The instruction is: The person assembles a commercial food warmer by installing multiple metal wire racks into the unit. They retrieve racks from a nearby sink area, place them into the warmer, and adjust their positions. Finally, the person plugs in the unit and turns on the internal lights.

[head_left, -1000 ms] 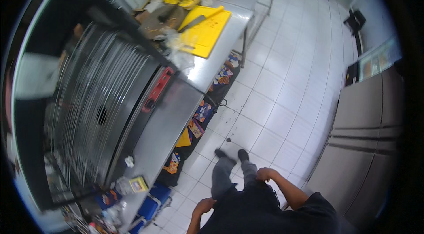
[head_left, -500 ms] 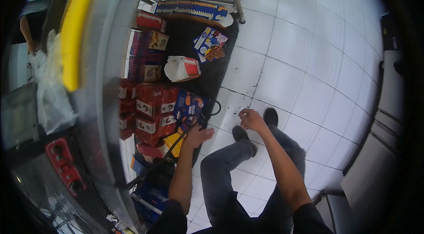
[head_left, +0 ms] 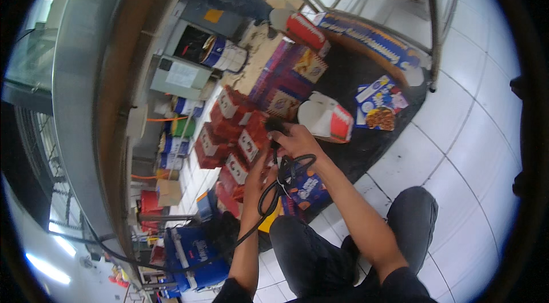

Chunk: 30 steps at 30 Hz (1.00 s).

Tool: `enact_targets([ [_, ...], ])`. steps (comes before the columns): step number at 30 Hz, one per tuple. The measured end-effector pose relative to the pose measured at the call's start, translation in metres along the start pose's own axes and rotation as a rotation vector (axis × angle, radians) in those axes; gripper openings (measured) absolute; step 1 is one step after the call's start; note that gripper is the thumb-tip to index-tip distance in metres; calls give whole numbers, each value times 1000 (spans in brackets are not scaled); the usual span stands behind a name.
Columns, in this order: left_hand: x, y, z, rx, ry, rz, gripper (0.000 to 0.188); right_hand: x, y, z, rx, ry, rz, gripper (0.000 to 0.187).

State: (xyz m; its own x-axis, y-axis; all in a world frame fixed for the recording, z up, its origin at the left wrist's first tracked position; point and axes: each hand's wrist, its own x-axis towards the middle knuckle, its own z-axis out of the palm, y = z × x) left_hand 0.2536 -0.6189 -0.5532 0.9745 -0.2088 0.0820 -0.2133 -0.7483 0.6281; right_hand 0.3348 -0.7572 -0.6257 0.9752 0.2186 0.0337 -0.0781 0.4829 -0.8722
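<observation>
My right hand (head_left: pixel 300 142) is closed round the thick dark end of a black cable (head_left: pixel 263 206), which may be a plug. From there the cable drops into a loose bundle of loops, then runs over my left forearm toward the lower left. My left hand (head_left: pixel 258 174) is beside the bundle, thumb and fingers apart, its fingertips partly blurred against the red boxes (head_left: pixel 249 146). Below the hands lies a dark blue printed packet (head_left: pixel 309 188). Beyond my right hand stands an opened red and white carton (head_left: pixel 326 117).
A low black platform (head_left: pixel 380 146) carries the boxes, purple cartons (head_left: pixel 280 83) and printed cards (head_left: pixel 380 106). Metal legs (head_left: pixel 433 23) rise at its far corner. A steel counter edge (head_left: pixel 86 74) overhangs on the left, with paint-like cans (head_left: pixel 226 54) and a blue cooler-like box (head_left: pixel 197 257) beneath.
I have bent lower, and the view has turned toward the space under the counter. Both hands have moved to the red boxes, and my right hand has taken hold of the black cable's end.
</observation>
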Motion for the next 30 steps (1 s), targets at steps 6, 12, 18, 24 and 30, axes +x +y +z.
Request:
enact_targets([
  [6,-158,51,-86,426,-190,-609,40,80,-16,105,-49,-396,-320,40],
  [12,-258,204,-204,1002,859,-380,26,154,-3,245,612,-398,-171,16],
  [18,-232,180,-280,1369,504,-16,99,185,2,313,322,-42,-320,25],
  [24,-218,112,-306,1293,894,104,95,187,-14,319,522,-138,-299,31],
  [30,-206,102,-302,1222,1167,50,64,174,-17,300,588,-69,-447,34],
])
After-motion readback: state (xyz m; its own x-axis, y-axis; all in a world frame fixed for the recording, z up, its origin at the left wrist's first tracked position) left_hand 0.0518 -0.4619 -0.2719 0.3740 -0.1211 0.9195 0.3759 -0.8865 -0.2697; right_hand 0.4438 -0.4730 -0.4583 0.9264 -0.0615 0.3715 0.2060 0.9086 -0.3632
